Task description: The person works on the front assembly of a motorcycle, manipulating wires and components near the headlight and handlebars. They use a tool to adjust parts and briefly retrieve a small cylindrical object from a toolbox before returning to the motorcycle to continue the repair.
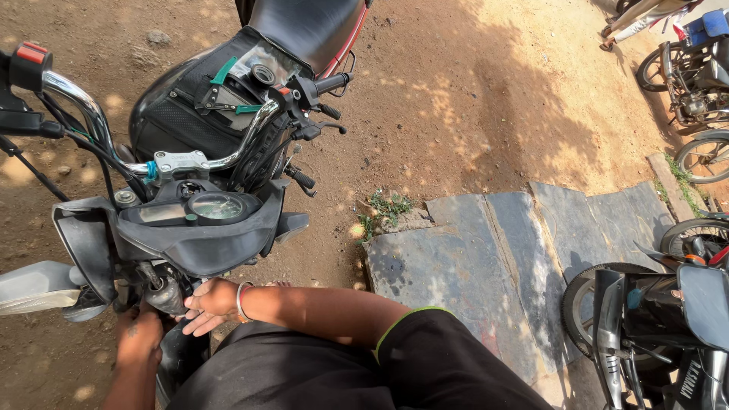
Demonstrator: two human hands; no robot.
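Observation:
A black motorcycle stands in front of me, its instrument cluster (216,206) and chrome handlebar (91,114) facing up. The headlight is out of the black front cowl (197,243), which leaves the fork area bare. My right hand (209,304), with a thin bangle on the wrist, reaches in under the cowl. Its fingers are spread and rest against a grey metal part (163,294) by the fork. My left hand (140,338) sits lower and to the left, its back towards me. Its fingers are hidden behind the front wheel area.
The black tank bag (205,106) and seat (304,26) lie beyond the handlebar. Flat grey stone slabs (486,266) cover the dirt ground at the right. Another motorcycle (661,319) stands at the lower right, and more bikes (695,76) are parked at the upper right.

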